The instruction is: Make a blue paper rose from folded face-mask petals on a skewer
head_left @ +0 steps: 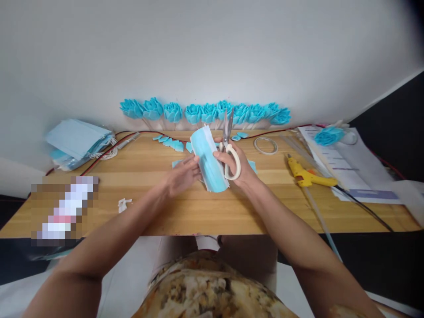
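Observation:
A light blue face mask (pixel 209 160) with white edges, its ear loops not visible, is held up over the middle of the table. My left hand (pixel 182 176) pinches its left edge between thumb and fingers. On the other side, my right hand (pixel 243 165) grips the mask's right edge with the thumb on top. That same hand also carries scissors (pixel 233 162) with white handles, their blades pointing up and slightly apart. Behind the mask lie cut blue petal-shaped pieces (pixel 172 143), and more blue pieces are partly hidden under my hands.
Blue flowers (pixel 198 113) on stems line the wall. Stacked masks (pixel 77 139) are at left, above a blurred-out object (pixel 68 210) and white scraps (pixel 123 204). Rightward are a tape roll (pixel 266 139), a yellow glue gun (pixel 306 176) with its cord, papers (pixel 364 163) and another flower (pixel 328 136).

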Motion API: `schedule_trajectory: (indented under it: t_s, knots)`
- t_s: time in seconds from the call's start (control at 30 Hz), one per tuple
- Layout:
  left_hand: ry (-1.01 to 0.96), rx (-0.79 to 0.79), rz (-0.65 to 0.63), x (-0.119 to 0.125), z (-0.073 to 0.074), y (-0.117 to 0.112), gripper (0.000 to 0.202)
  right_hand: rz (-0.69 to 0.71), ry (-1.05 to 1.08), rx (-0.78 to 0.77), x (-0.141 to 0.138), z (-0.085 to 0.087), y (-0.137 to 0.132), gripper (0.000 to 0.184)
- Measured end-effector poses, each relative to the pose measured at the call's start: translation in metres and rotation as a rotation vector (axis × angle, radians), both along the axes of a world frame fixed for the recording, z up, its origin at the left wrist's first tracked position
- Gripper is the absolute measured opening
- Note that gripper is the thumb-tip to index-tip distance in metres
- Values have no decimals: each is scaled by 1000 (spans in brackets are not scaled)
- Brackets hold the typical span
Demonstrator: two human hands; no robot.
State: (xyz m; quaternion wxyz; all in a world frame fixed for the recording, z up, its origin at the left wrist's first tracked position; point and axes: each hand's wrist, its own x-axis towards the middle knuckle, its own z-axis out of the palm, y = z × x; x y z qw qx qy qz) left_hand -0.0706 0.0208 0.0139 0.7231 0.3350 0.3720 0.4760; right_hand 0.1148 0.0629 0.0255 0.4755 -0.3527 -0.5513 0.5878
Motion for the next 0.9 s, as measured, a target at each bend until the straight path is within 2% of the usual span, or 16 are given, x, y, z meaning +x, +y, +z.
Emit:
schedule_trajectory:
  t_s: [0.1, 0.2, 0.37, 0.6, 0.73, 0.83, 0.9]
  knots:
    - [2, 8, 97, 7, 1, 6, 48, -31, -9, 9, 2, 3, 1, 51]
    - [29, 121, 222, 6, 5, 8, 44, -51, -3, 4, 2, 5, 2, 51]
    - [121, 219, 325, -2, 10, 5, 42, -52, 14, -19, -1, 6, 1, 51]
    - [207, 251, 338, -15, 7, 6, 45, -27, -48, -16, 0, 3, 1, 52]
    - [143, 255, 326, -15, 5, 7, 50, 1, -39, -21, 1, 5, 0, 52]
    - [70, 188, 291, -13, 1, 8, 48, 36, 10, -1, 0, 10, -3, 51]
    - [94, 151, 277, -15, -1, 11, 45, 23, 22, 38, 1, 14, -3, 52]
